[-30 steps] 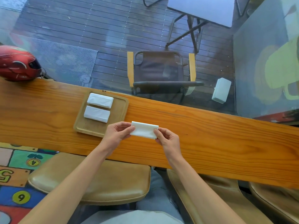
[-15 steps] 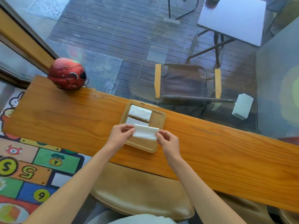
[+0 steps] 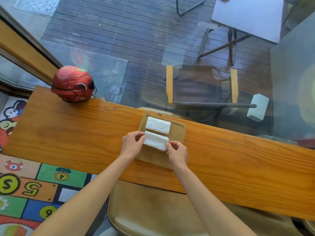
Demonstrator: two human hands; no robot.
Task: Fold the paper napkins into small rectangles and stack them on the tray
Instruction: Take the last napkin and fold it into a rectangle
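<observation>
Sunlit glass runs behind a long varnished wooden counter (image 3: pixel 68 133), with a slatted deck and a folding chair beyond it. Using the rectangular wooden tray (image 3: pixel 180 133) as the landmark: well to its left, at the counter's far edge, sits a glossy red motorcycle helmet (image 3: pixel 73 84). Left of the tray and below the counter lies a colourful numbered play mat (image 3: pixel 34 188). The left hand (image 3: pixel 131 144) reaches in at the tray's left edge, thumb and fingers pinching the left end of a folded white paper napkin (image 3: pixel 156 140). That napkin is held over the tray's middle, and whether it touches anything under it cannot be told. On the tray's far part lies another folded white napkin rectangle (image 3: pixel 158 125), flat and just beyond the held one. The right hand (image 3: pixel 177 153) pinches the held napkin's right end over the tray's near right part. Below the tray, a tan padded stool seat (image 3: pixel 153 212) sits under the counter.
</observation>
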